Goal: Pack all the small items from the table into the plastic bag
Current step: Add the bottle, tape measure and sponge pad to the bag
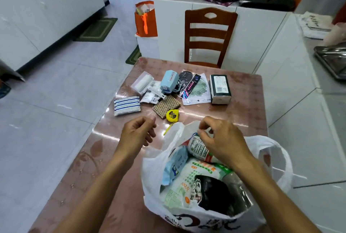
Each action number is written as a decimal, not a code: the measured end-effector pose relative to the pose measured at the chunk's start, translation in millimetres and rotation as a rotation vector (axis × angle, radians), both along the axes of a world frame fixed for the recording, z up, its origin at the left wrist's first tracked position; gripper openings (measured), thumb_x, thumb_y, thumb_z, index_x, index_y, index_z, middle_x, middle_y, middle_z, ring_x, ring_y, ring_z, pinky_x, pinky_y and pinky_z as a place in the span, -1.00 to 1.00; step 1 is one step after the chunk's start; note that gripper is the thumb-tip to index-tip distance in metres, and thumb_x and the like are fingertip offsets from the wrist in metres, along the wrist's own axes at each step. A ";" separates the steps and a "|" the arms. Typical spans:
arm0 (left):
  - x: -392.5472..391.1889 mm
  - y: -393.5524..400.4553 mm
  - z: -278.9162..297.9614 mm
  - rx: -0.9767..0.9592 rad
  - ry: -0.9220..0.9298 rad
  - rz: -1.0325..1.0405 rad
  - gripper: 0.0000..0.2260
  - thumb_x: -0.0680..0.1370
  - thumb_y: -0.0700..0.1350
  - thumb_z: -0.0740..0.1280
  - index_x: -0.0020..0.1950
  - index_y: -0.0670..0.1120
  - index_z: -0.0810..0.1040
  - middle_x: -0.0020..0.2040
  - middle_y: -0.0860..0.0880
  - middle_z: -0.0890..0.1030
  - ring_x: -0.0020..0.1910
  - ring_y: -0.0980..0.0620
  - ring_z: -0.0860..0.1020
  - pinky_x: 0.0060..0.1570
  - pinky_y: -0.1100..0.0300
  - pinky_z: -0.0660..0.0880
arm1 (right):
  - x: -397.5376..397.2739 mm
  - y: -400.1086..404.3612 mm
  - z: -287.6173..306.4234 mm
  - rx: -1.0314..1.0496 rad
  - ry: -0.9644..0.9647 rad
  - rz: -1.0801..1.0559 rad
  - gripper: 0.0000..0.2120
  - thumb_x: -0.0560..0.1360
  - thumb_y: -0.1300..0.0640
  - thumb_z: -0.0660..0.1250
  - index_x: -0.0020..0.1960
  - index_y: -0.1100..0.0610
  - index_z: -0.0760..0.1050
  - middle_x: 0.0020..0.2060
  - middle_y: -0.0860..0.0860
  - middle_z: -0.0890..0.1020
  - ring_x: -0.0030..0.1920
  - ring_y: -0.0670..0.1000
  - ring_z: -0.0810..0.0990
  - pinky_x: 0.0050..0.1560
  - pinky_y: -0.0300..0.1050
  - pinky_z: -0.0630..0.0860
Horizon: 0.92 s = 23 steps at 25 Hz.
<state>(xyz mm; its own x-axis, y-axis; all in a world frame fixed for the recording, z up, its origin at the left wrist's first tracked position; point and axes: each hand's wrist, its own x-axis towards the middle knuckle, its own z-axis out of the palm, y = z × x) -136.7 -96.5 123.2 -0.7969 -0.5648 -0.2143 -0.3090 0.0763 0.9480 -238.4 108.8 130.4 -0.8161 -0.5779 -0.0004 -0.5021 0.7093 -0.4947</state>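
White floor tiles, white cabinets and a wooden chair [210, 35] surround a glossy pink tabletop [243, 113] seen from the head camera.

Nearest the viewer stands the plastic bag [189, 212], its mouth open. The right hand [220, 139] hangs over the far rim of that mouth, its grip narrow, thumb and fingertips pinched near the top of a printed bottle [199, 147] that lies inside; whether the grip is on the bottle or on the bag's edge I cannot tell. The left hand [137, 134] is just to the left of the bag, above the tabletop, fingers loosely curled and holding nothing that can be seen.

Beyond both hands lie the things not yet packed: a yellow tape measure [172, 115] closest, then a woven pad [166, 106], a striped sponge [127, 105], a razor [156, 92], a clear case [142, 82], a pale blue box [169, 81], flat packets [194, 88] and a dark green box [220, 89].

The step in hand seems to be settling the bag's contents. It would go best with one grip keeping the rim open while the other fetches the tape measure.

Inside the bag, under the right grip, are the bottle, a blue pack [176, 163], a white and green packet [191, 184] and something black [215, 193]. It looks roughly half full.
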 end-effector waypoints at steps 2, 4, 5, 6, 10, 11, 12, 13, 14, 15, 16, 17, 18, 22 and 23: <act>-21.0 1.7 -8.3 0.018 -0.062 -0.164 -0.74 0.57 0.05 0.32 -0.16 -0.12 0.62 -0.30 -0.05 0.61 -0.37 0.08 0.52 -0.29 0.11 0.43 | -9.3 5.7 -11.1 0.199 0.104 -0.062 -0.78 0.51 -0.04 0.31 0.12 0.00 0.51 0.15 -0.01 0.62 0.18 0.09 0.50 0.17 0.04 0.42; -32.1 10.3 -7.2 0.016 -0.083 -0.402 -0.63 0.48 0.24 0.29 -0.04 -0.05 0.62 -0.16 -0.01 0.64 -0.26 0.16 0.55 -0.23 0.17 0.47 | -23.1 27.4 -21.7 0.430 0.201 -0.187 -0.52 0.45 -0.04 0.36 0.32 0.01 0.37 0.32 0.06 0.46 0.36 0.17 0.33 0.26 0.15 0.31; -34.2 16.6 -4.8 -0.004 -0.081 -0.504 -0.57 0.41 0.32 0.28 0.03 0.02 0.59 -0.09 0.04 0.63 -0.22 0.21 0.56 -0.21 0.23 0.49 | -28.7 39.6 -23.5 0.557 0.162 -0.261 -0.42 0.41 -0.04 0.39 0.37 0.01 0.30 0.33 0.09 0.44 0.35 0.21 0.33 0.22 0.17 0.33; -34.6 23.8 -0.9 -0.045 -0.076 -0.581 -0.51 0.34 0.38 0.30 0.10 0.10 0.53 -0.01 0.09 0.60 -0.15 0.26 0.55 -0.18 0.26 0.50 | -33.9 50.2 -27.1 0.659 0.065 -0.319 -0.41 0.39 -0.04 0.39 0.36 0.01 0.29 0.28 0.11 0.48 0.29 0.22 0.40 0.16 0.14 0.39; -57.2 41.0 -21.5 -0.687 -0.294 -0.701 -0.26 0.29 0.14 0.51 0.39 0.19 0.23 0.40 0.03 0.33 0.24 0.02 0.42 0.04 0.03 0.50 | -41.1 53.8 -40.0 0.519 -0.266 -0.334 -0.87 0.49 0.02 0.30 -0.16 0.05 0.55 -0.07 0.12 0.68 -0.16 0.13 0.59 -0.22 -0.11 0.44; -65.6 43.1 -30.9 -0.746 -0.363 -0.717 -0.36 0.34 -0.03 0.50 0.35 0.14 0.30 0.36 -0.03 0.39 0.15 -0.05 0.46 -0.06 0.05 0.50 | -38.5 50.7 -38.2 0.430 -0.242 -0.303 -0.79 0.52 0.02 0.30 -0.23 0.08 0.57 -0.16 0.12 0.69 -0.25 0.09 0.56 -0.28 -0.13 0.39; -71.8 41.8 -37.0 -0.745 -0.383 -0.691 -0.53 0.38 -0.18 0.44 0.23 0.09 0.43 0.26 -0.07 0.51 0.01 -0.06 0.49 -0.17 0.10 0.46 | -36.1 49.1 -30.2 0.329 -0.163 -0.297 -0.74 0.54 0.02 0.30 -0.25 0.10 0.60 -0.24 0.10 0.69 -0.31 0.06 0.53 -0.32 -0.15 0.35; -72.9 37.0 -39.8 -0.731 -0.338 -0.629 -0.69 0.38 -0.28 0.37 0.04 0.06 0.53 0.09 -0.08 0.61 -0.12 -0.05 0.51 -0.24 0.16 0.40 | -34.2 50.3 -20.0 0.209 -0.070 -0.292 -0.73 0.54 0.03 0.31 -0.26 0.12 0.62 -0.31 0.08 0.67 -0.35 0.04 0.51 -0.36 -0.15 0.33; -71.6 29.6 -39.6 -0.713 -0.286 -0.554 -0.74 0.36 -0.34 0.32 -0.17 0.04 0.56 -0.10 -0.06 0.65 -0.22 -0.04 0.53 -0.30 0.20 0.37 | -31.2 54.2 -9.6 0.083 -0.014 -0.283 -0.74 0.54 0.05 0.33 -0.28 0.12 0.62 -0.35 0.05 0.65 -0.37 0.03 0.52 -0.37 -0.15 0.37; -69.2 19.7 -37.7 -0.704 -0.229 -0.495 -0.74 0.32 -0.36 0.28 -0.31 0.01 0.54 -0.28 -0.01 0.63 -0.29 -0.02 0.54 -0.34 0.22 0.34 | -27.6 58.8 -1.6 -0.021 0.014 -0.274 -0.74 0.53 0.07 0.35 -0.28 0.13 0.63 -0.37 0.04 0.64 -0.36 0.04 0.55 -0.35 -0.13 0.42; -63.8 9.8 -35.5 -0.704 -0.159 -0.464 -0.74 0.29 -0.38 0.25 -0.37 -0.01 0.52 -0.39 0.03 0.57 -0.35 0.01 0.52 -0.37 0.22 0.34 | -22.6 63.2 1.5 -0.089 0.007 -0.273 -0.76 0.53 0.08 0.35 -0.27 0.13 0.64 -0.36 0.04 0.64 -0.33 0.05 0.57 -0.31 -0.10 0.47; -57.6 1.3 -34.4 -0.697 -0.129 -0.464 -0.74 0.28 -0.38 0.24 -0.38 -0.01 0.53 -0.43 0.05 0.54 -0.38 0.04 0.50 -0.38 0.21 0.37 | -18.5 65.1 1.8 -0.123 -0.007 -0.275 -0.77 0.53 0.10 0.35 -0.25 0.14 0.66 -0.34 0.06 0.65 -0.30 0.07 0.59 -0.27 -0.07 0.50; -51.2 -4.6 -32.7 -0.686 -0.132 -0.484 -0.73 0.28 -0.38 0.23 -0.37 -0.01 0.55 -0.43 0.05 0.54 -0.38 0.04 0.50 -0.36 0.17 0.43 | -15.4 65.6 -0.2 -0.131 -0.004 -0.277 -0.78 0.53 0.11 0.35 -0.22 0.16 0.67 -0.32 0.08 0.67 -0.28 0.09 0.61 -0.26 -0.06 0.53; -37.7 -7.7 -30.7 -0.641 -0.064 -0.500 -0.71 0.29 -0.39 0.23 -0.39 0.00 0.56 -0.43 0.08 0.56 -0.42 0.14 0.48 -0.39 0.19 0.46 | -11.0 58.3 -4.7 -0.073 0.055 -0.200 -0.84 0.53 0.10 0.38 -0.16 0.11 0.69 -0.29 0.00 0.65 -0.35 -0.08 0.53 -0.33 -0.30 0.42; -35.2 -8.5 -25.9 -0.587 -0.001 -0.496 -0.68 0.28 -0.38 0.23 -0.40 0.04 0.55 -0.46 0.11 0.55 -0.46 0.16 0.46 -0.43 0.24 0.40 | -13.3 55.8 -6.2 0.032 0.042 -0.176 -0.81 0.53 0.07 0.37 -0.22 0.07 0.67 -0.33 -0.04 0.63 -0.38 -0.13 0.48 -0.38 -0.34 0.31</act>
